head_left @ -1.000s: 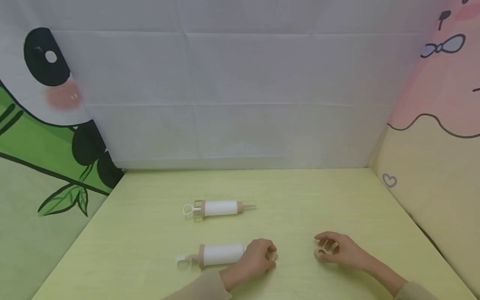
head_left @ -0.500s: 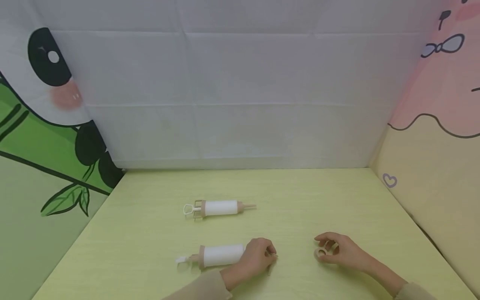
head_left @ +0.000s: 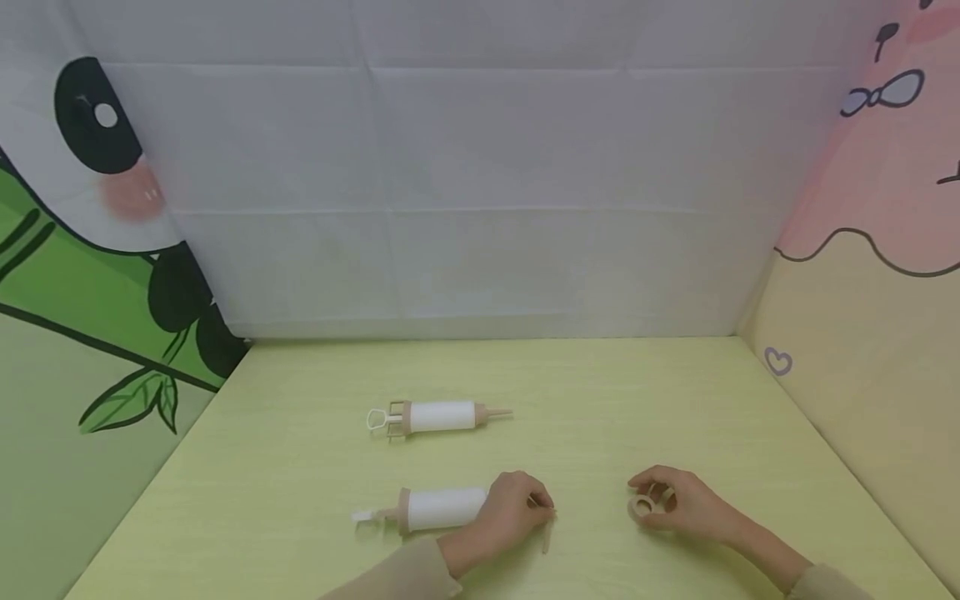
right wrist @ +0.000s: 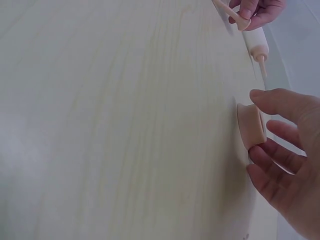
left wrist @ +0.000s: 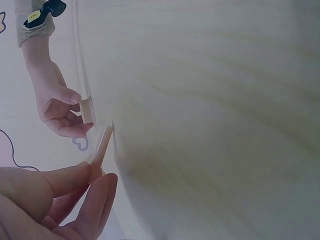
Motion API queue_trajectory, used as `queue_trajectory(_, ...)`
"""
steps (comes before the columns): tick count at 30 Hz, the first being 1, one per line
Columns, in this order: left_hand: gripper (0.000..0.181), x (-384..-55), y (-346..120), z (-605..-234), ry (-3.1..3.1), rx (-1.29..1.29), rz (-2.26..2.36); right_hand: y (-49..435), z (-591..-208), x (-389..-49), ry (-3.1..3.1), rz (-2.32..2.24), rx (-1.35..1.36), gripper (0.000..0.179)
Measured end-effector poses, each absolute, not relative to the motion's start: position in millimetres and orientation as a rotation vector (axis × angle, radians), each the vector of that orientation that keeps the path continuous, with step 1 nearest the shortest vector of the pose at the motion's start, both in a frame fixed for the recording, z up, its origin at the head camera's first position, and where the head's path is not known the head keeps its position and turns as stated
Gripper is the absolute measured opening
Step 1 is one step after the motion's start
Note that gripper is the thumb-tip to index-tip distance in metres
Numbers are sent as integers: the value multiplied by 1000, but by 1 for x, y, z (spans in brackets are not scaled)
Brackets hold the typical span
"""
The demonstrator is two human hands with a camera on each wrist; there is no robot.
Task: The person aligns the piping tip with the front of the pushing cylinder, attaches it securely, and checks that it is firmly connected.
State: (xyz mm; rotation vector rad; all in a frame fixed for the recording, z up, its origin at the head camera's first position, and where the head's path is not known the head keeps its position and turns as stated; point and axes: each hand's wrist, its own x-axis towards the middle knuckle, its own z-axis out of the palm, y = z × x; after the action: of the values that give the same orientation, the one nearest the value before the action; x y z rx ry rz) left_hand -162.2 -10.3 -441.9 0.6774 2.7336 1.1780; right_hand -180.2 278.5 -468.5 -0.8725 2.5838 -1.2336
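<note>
Well, I see the left hand point(head_left: 510, 512) with fingers clamped on a beige stem point(left wrist: 103, 145), the right hand point(head_left: 684, 504) with fingers curled round a beige ring point(right wrist: 251, 126).

No legible text: yellow label point(left wrist: 34, 17) on black wrist device point(left wrist: 54, 7) too small to read.

You're working in dim, diffuse light — a soft shadow lies by your right hand point(right wrist: 295, 155) on the counter point(right wrist: 125, 125) — with both wrist views hazy and the right one paling leftward.
</note>
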Motion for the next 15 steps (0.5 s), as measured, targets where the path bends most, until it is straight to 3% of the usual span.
queue_trajectory(15,5,-168,-13,-430,2708,636,1268,277,-472,-181,2624,-1202,-989,35)
